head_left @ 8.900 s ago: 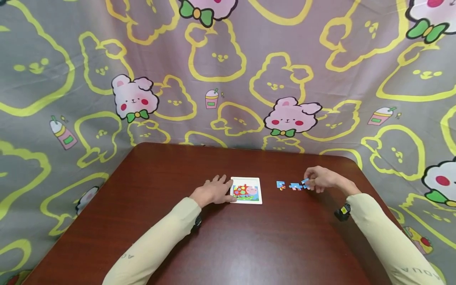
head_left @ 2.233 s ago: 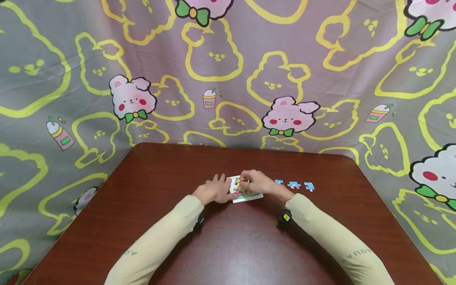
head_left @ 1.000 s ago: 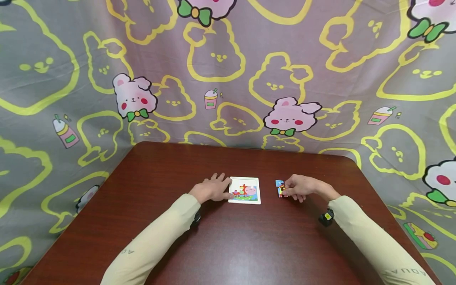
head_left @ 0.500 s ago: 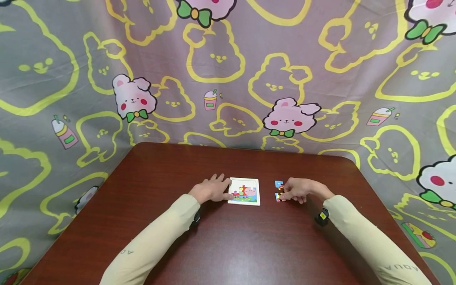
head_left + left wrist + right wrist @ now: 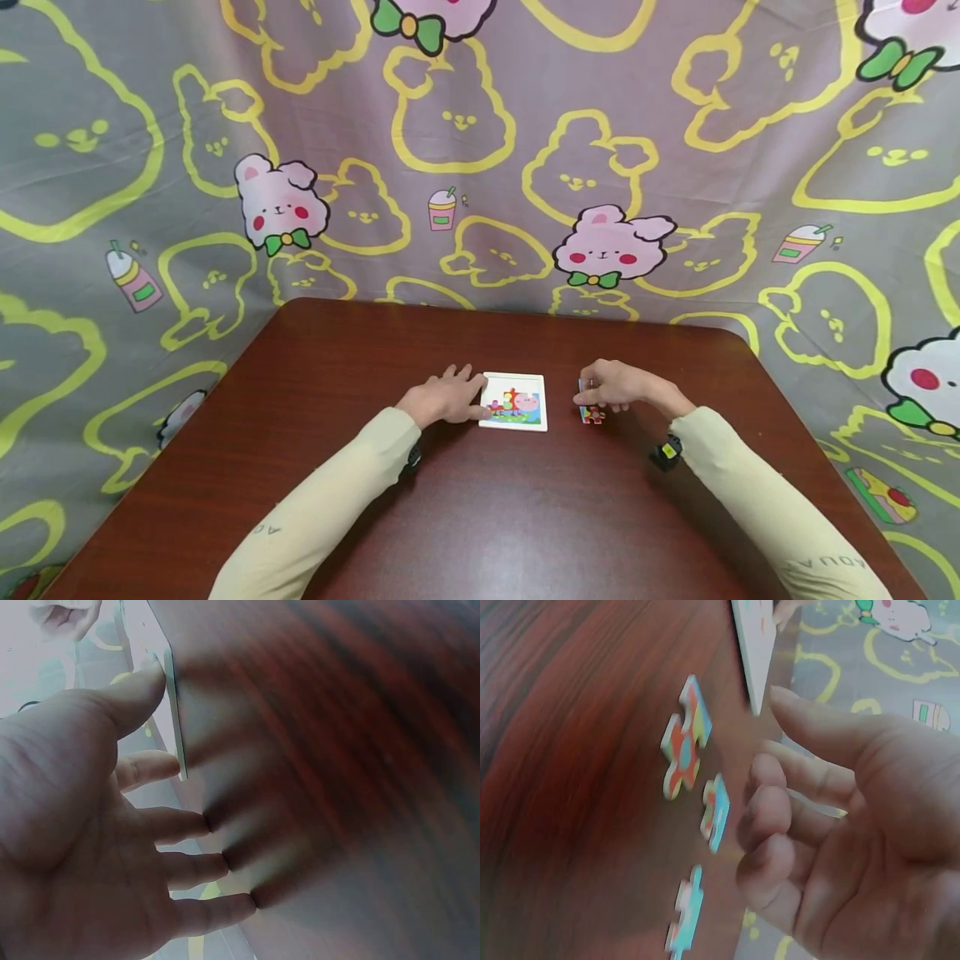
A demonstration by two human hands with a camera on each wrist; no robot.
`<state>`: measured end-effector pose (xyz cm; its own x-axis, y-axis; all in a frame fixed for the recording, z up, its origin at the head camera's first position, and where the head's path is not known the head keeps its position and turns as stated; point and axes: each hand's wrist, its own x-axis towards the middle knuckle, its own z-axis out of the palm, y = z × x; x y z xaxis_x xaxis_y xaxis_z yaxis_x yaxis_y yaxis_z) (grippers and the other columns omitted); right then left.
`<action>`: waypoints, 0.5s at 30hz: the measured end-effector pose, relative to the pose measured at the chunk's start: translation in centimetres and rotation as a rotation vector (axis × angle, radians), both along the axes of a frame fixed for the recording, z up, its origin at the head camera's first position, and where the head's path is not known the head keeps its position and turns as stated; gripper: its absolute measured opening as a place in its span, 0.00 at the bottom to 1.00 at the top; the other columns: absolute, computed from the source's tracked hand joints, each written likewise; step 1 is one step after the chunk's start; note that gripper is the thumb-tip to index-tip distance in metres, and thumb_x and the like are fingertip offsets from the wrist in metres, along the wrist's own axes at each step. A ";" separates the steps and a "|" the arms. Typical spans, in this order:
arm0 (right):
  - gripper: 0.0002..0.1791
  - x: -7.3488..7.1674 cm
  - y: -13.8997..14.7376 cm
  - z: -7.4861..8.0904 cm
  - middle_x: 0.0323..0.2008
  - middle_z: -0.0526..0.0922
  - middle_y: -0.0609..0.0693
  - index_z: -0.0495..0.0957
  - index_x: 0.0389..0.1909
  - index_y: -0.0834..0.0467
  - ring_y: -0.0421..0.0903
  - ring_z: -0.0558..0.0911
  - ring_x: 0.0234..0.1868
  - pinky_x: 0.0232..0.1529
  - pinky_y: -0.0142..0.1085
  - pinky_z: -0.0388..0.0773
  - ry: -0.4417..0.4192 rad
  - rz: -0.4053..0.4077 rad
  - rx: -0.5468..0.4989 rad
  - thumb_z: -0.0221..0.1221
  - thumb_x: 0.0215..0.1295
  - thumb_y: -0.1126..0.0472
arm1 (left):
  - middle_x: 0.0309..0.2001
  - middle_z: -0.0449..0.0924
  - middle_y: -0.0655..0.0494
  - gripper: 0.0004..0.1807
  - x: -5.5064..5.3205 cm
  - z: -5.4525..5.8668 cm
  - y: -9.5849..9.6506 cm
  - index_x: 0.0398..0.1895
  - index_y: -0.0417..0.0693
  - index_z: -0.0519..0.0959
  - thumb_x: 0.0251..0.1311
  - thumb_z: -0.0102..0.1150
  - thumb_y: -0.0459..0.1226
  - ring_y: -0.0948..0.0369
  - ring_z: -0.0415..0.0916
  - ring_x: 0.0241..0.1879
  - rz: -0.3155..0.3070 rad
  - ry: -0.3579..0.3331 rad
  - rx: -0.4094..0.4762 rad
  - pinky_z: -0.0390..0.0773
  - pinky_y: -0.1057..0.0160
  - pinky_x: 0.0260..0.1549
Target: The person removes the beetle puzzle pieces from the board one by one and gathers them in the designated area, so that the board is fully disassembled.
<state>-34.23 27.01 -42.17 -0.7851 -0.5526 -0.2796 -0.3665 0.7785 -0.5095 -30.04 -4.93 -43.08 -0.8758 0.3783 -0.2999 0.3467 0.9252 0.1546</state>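
Observation:
My left hand (image 5: 448, 397) lies flat with straight fingers at the left edge of a white puzzle tray (image 5: 543, 406); its thumb and index finger touch the rim in the left wrist view. The tray holds a partly filled pig picture, with white base bare at the top. My right hand (image 5: 618, 385) hovers right of the tray over loose jigsaw pieces, fingers loosely bent and holding nothing. In the right wrist view, a red and yellow piece (image 5: 682, 754) lies nearest the tray, then a blue piece (image 5: 718, 814) and another blue piece (image 5: 690, 911). The hand hides most of these from the head view.
The brown wooden table (image 5: 480, 508) spreads around the tray and pieces. A patterned curtain (image 5: 480, 150) hangs behind and at both sides of it. A dark wrist camera (image 5: 666, 452) sits under the right cuff.
Earlier my right hand was over the tray, then carried the red and yellow piece to the right. It has now let go of that piece and shifted slightly away. The left hand stays.

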 end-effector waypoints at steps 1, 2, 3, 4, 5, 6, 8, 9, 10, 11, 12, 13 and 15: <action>0.12 0.0 -0.3 0.1 0.17 0.75 0.50 0.77 0.27 0.54 0.44 0.73 0.13 0.15 0.35 0.72 0.012 0.001 -0.014 0.63 0.66 0.51 | 0.78 0.48 0.44 0.32 0.0 0.0 0.0 0.70 0.59 0.62 0.67 0.50 0.59 0.41 0.44 0.77 0.001 0.002 -0.003 0.57 0.39 0.70; 0.11 0.1 -0.6 0.2 0.17 0.76 0.51 0.77 0.29 0.53 0.44 0.73 0.13 0.15 0.35 0.72 0.023 -0.002 -0.027 0.63 0.66 0.51 | 0.78 0.48 0.44 0.32 0.0 0.0 0.0 0.70 0.59 0.62 0.67 0.50 0.59 0.41 0.45 0.77 0.001 0.003 -0.002 0.57 0.39 0.69; 0.10 0.1 -1.0 0.2 0.18 0.77 0.51 0.77 0.29 0.53 0.45 0.74 0.13 0.15 0.35 0.73 0.033 -0.005 -0.043 0.63 0.66 0.52 | 0.78 0.48 0.43 0.33 -0.1 0.0 0.0 0.70 0.59 0.62 0.67 0.50 0.59 0.41 0.45 0.77 0.001 0.004 -0.001 0.57 0.39 0.69; 0.10 0.2 -1.4 0.2 0.19 0.78 0.52 0.78 0.30 0.53 0.46 0.74 0.14 0.15 0.35 0.72 0.040 -0.015 -0.058 0.63 0.66 0.53 | 0.78 0.48 0.43 0.33 -0.1 -0.1 0.0 0.70 0.58 0.62 0.67 0.51 0.59 0.41 0.45 0.77 0.000 0.006 -0.001 0.58 0.39 0.69; 0.09 0.2 -1.7 0.2 0.20 0.78 0.53 0.77 0.30 0.53 0.46 0.75 0.14 0.15 0.35 0.72 0.049 -0.018 -0.072 0.63 0.66 0.53 | 0.78 0.49 0.43 0.33 -0.1 -0.1 0.0 0.70 0.58 0.62 0.67 0.51 0.59 0.41 0.45 0.77 0.000 0.007 -0.002 0.58 0.39 0.69; 0.09 0.2 -2.0 0.1 0.20 0.78 0.53 0.77 0.31 0.53 0.46 0.75 0.15 0.15 0.35 0.71 0.057 -0.022 -0.089 0.63 0.66 0.53 | 0.78 0.48 0.43 0.33 0.0 -0.1 0.0 0.71 0.58 0.62 0.67 0.50 0.59 0.41 0.45 0.77 0.000 0.007 -0.003 0.58 0.39 0.69; 0.08 0.3 -2.7 0.1 0.22 0.79 0.55 0.77 0.32 0.54 0.47 0.76 0.15 0.15 0.34 0.71 0.067 -0.031 -0.118 0.63 0.66 0.54 | 0.78 0.48 0.43 0.33 0.0 0.0 0.0 0.71 0.59 0.62 0.67 0.51 0.59 0.41 0.45 0.77 -0.001 0.008 -0.004 0.58 0.39 0.69; 0.08 0.3 -3.1 0.0 0.23 0.79 0.55 0.76 0.33 0.54 0.47 0.76 0.16 0.15 0.34 0.71 0.073 -0.034 -0.128 0.63 0.66 0.54 | 0.78 0.48 0.43 0.33 0.0 0.0 0.0 0.71 0.59 0.62 0.67 0.50 0.59 0.41 0.45 0.77 -0.001 0.009 -0.006 0.58 0.39 0.69; 0.09 0.3 -3.3 0.0 0.23 0.78 0.54 0.76 0.34 0.54 0.47 0.76 0.16 0.15 0.34 0.71 0.078 -0.036 -0.136 0.63 0.65 0.54 | 0.78 0.48 0.43 0.33 0.0 0.0 0.0 0.71 0.59 0.62 0.67 0.50 0.59 0.41 0.45 0.77 -0.001 0.010 -0.007 0.58 0.39 0.69; 0.09 0.3 -3.6 0.0 0.23 0.78 0.54 0.76 0.35 0.54 0.47 0.75 0.15 0.15 0.34 0.71 0.081 -0.036 -0.143 0.63 0.65 0.54 | 0.78 0.48 0.43 0.33 0.1 0.0 -0.1 0.71 0.59 0.62 0.67 0.50 0.59 0.41 0.45 0.77 -0.001 0.010 -0.008 0.58 0.39 0.69; 0.08 0.3 -3.9 -0.1 0.23 0.78 0.53 0.75 0.35 0.54 0.47 0.75 0.15 0.15 0.34 0.71 0.087 -0.035 -0.150 0.63 0.65 0.55 | 0.78 0.48 0.43 0.32 0.1 -0.1 0.0 0.70 0.59 0.62 0.67 0.50 0.59 0.41 0.45 0.77 0.000 0.011 -0.008 0.58 0.39 0.69; 0.08 0.4 -4.1 -0.1 0.23 0.78 0.52 0.75 0.36 0.55 0.47 0.75 0.15 0.15 0.34 0.71 0.092 -0.034 -0.155 0.63 0.65 0.55 | 0.78 0.48 0.43 0.32 0.0 -0.1 0.0 0.70 0.59 0.62 0.67 0.50 0.59 0.41 0.45 0.77 0.000 0.011 -0.008 0.58 0.39 0.69; 0.09 0.4 -4.6 -0.1 0.24 0.78 0.49 0.75 0.37 0.54 0.45 0.75 0.15 0.15 0.33 0.71 0.106 -0.032 -0.156 0.63 0.65 0.55 | 0.78 0.48 0.44 0.32 0.0 -0.1 0.0 0.69 0.59 0.63 0.67 0.50 0.60 0.41 0.45 0.77 0.000 0.014 -0.010 0.58 0.39 0.69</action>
<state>-33.87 22.42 -42.29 -0.8234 -0.5572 -0.1074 -0.4010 0.7053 -0.5846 -30.02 -4.95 -43.20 -0.8798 0.3754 -0.2917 0.3487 0.9266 0.1407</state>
